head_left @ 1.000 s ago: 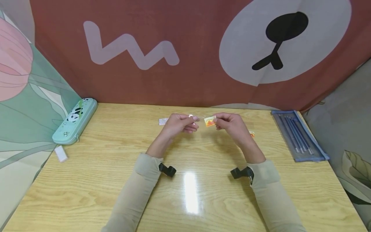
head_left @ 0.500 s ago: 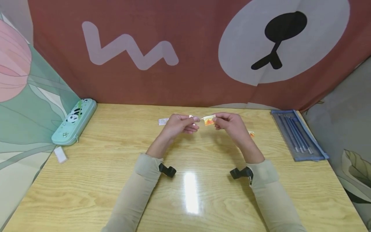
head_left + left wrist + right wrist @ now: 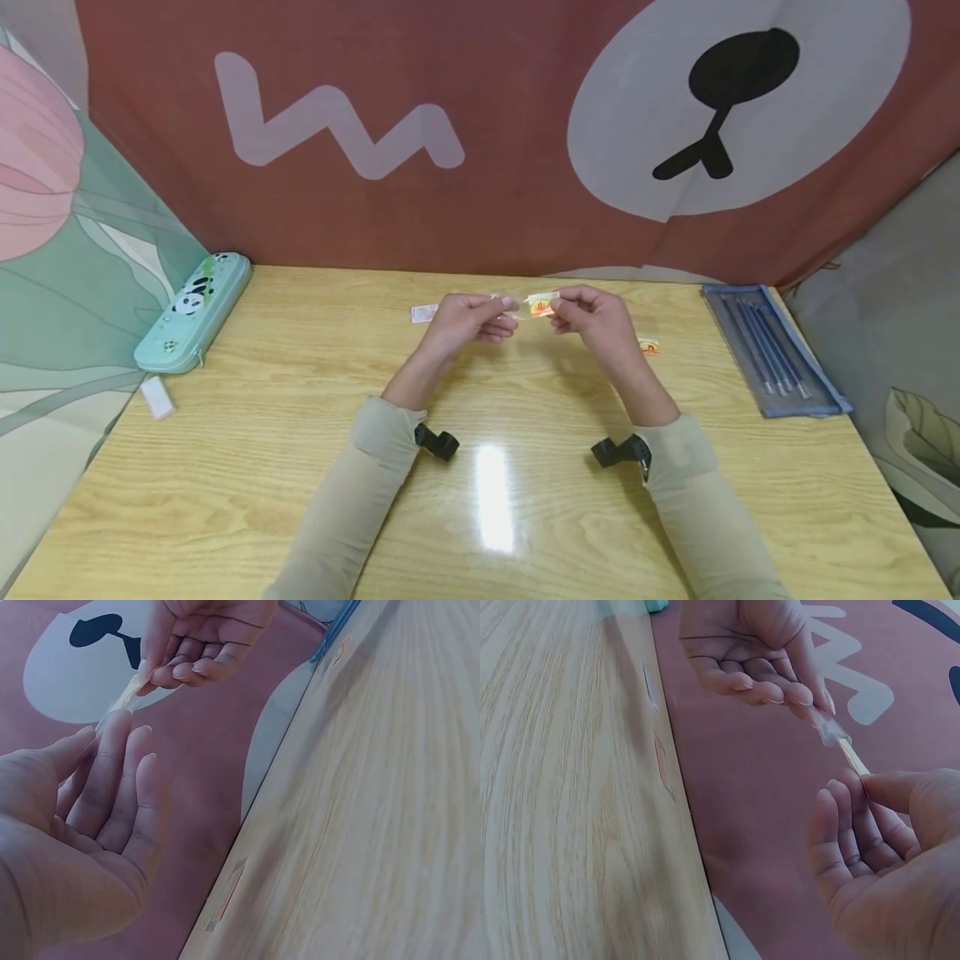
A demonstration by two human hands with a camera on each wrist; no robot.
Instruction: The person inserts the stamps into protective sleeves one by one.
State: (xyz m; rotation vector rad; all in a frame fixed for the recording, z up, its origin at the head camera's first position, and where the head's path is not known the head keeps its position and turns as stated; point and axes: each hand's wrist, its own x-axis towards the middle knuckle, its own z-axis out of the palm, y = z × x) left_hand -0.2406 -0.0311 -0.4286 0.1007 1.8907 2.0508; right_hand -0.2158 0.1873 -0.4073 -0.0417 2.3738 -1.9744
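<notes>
Between its thumb and fingers, my right hand (image 3: 600,321) pinches a small stamp-like card (image 3: 540,305) with an orange and yellow picture. To its left, my left hand (image 3: 468,321) pinches a small clear plastic sleeve (image 3: 831,731). Both are held up above the far part of the table. In the right wrist view, the card's pale edge meets the sleeve's near end; how far it sits inside cannot be made out. My left fingers cover part of the sleeve in the head view.
A pale printed slip (image 3: 423,313) lies beyond my left wrist, and another orange card (image 3: 648,347) by my right wrist. A panda pencil case (image 3: 195,312) and white eraser (image 3: 157,397) are at left. A blue mesh pouch (image 3: 772,350) with pencils lies at right.
My right hand has shifted slightly up and to the left, bringing the orange card closer to the left hand. The clear sleeve now shows more between the hands.
</notes>
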